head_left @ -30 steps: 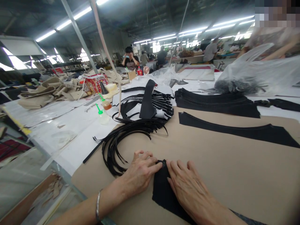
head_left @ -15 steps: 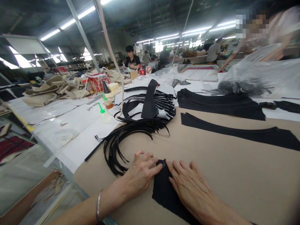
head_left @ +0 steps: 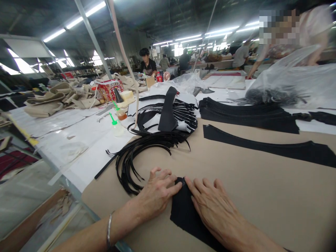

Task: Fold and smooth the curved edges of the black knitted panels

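A black fabric piece [head_left: 183, 213] lies on the tan board [head_left: 262, 189] at the near edge. My left hand [head_left: 156, 194] rests beside its left edge, fingers stretched out, fingertips touching its top corner. My right hand [head_left: 212, 206] lies flat on the piece, fingers spread and pressing it down. A bundle of thin curved black strips [head_left: 139, 154] lies just beyond my left hand.
A long black curved piece [head_left: 262, 145] and a stack of black pieces [head_left: 246, 113] lie further back. Two green-capped bottles [head_left: 117, 126] stand on the white table. Beige fabric [head_left: 57, 99] is heaped at left. A plastic bag [head_left: 291, 82] sits at the right, with people working behind.
Both hands stay on the black piece with almost no movement. The view has shifted slightly, and the person at the far right has come more into view.
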Motion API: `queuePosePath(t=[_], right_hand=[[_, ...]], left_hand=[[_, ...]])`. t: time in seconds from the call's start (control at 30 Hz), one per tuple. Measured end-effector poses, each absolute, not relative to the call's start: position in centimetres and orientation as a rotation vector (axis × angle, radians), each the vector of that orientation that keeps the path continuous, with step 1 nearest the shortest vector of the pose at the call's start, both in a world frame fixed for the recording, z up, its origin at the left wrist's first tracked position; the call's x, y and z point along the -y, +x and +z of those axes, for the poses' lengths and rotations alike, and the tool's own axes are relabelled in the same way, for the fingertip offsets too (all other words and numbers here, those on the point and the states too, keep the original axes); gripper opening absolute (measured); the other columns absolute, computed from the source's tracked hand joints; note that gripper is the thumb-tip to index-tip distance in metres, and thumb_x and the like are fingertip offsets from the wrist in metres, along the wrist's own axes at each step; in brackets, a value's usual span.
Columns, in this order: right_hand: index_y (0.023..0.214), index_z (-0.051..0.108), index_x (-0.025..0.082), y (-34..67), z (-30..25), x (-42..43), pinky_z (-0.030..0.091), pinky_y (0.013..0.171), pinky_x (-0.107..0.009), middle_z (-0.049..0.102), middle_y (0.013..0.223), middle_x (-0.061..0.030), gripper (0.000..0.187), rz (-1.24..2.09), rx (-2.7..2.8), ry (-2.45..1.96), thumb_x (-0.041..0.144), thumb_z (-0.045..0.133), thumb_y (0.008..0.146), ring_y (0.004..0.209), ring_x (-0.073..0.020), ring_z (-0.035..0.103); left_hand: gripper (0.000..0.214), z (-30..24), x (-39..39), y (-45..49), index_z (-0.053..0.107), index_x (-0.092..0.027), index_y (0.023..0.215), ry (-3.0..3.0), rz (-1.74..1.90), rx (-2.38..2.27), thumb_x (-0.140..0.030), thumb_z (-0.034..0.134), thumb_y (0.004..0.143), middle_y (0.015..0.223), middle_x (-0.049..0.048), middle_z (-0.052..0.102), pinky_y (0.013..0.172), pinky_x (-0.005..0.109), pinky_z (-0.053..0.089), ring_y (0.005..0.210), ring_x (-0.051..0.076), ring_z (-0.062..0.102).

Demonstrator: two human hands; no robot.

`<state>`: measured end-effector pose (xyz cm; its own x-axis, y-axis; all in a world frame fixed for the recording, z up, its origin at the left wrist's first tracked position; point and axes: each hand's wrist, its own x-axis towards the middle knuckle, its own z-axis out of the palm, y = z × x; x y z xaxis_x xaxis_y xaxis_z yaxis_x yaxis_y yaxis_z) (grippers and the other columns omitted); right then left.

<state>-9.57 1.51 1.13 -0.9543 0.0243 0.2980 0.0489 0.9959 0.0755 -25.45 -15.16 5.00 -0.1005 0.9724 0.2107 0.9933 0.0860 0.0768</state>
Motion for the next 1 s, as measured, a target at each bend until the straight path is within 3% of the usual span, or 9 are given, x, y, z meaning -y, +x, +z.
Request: queuePosePath(t=[0.17, 0.27, 0.37, 0.57, 0.73, 1.0], right_hand=[[0.142, 0.042, 0.019, -9.5, 0.6, -1.5, 0.036, 0.098, -0.059, 0.06, 0.124, -0.0128, 0.055, -0.157, 2.756, -0.002, 0.015, 0.042, 0.087, 0.115, -0.0343, 0.05], [0.141, 0.043, 0.017, -9.5, 1.5, -1.3, 0.032, 0.101, -0.058, 0.06, 0.124, -0.0119, 0.052, -0.144, 2.782, -0.02, 0.014, 0.04, 0.089, 0.114, -0.0319, 0.051], [0.14, 0.043, 0.018, -9.7, 2.7, -1.0, 0.033, 0.098, -0.057, 0.064, 0.114, -0.01, 0.05, -0.053, 2.854, -0.104, 0.014, 0.037, 0.091, 0.103, -0.0278, 0.056], [0.141, 0.042, 0.02, -10.3, 4.1, -1.1, 0.032, 0.098, -0.055, 0.062, 0.115, -0.01, 0.047, -0.011, 2.905, -0.111, 0.02, 0.04, 0.094, 0.105, -0.0278, 0.056], [0.144, 0.036, 0.019, -9.9, 5.5, -2.5, 0.04, 0.085, -0.046, 0.063, 0.11, -0.0102, 0.05, 0.233, 3.038, -0.234, 0.027, 0.044, 0.095, 0.099, -0.0257, 0.058], [0.13, 0.049, 0.033, -7.9, 5.4, -1.7, 0.035, 0.079, -0.042, 0.059, 0.104, -0.0028, 0.04, 0.237, 3.003, -0.231, 0.025, 0.054, 0.091, 0.09, -0.0227, 0.053]], left_hand=[[0.034, 5.1, 15.1, -25.3, 0.053, -0.028, 0.124, -2.04, -0.25, 2.21, -0.017, 0.048, 0.092, 0.116, 0.0034, 0.063, 0.102, 0.046, 0.016, 0.117, 0.021, 0.047], [0.034, 5.1, 15.1, -25.3, 0.052, -0.027, 0.124, -2.048, -0.281, 2.21, -0.016, 0.047, 0.092, 0.117, 0.0041, 0.062, 0.103, 0.047, 0.014, 0.119, 0.022, 0.045], [0.034, 5.1, 15.2, -25.2, 0.052, -0.027, 0.124, -2.052, -0.279, 2.222, -0.016, 0.047, 0.093, 0.117, 0.004, 0.062, 0.104, 0.047, 0.014, 0.12, 0.022, 0.045], [0.036, 5.1, 15.2, -25.1, 0.051, -0.028, 0.126, -2.044, -0.241, 2.201, -0.016, 0.048, 0.092, 0.116, 0.0031, 0.062, 0.106, 0.047, 0.014, 0.12, 0.021, 0.046], [0.038, 4.9, 15.4, -25.2, 0.052, -0.03, 0.126, -2.037, -0.341, 2.248, -0.014, 0.046, 0.092, 0.123, 0.0036, 0.06, 0.105, 0.048, 0.013, 0.122, 0.021, 0.044], [0.043, 5.5, 15.0, -24.9, 0.055, -0.031, 0.123, -2.036, -0.483, 2.325, -0.006, 0.043, 0.089, 0.119, 0.0012, 0.063, 0.102, 0.049, 0.014, 0.116, 0.021, 0.048]])
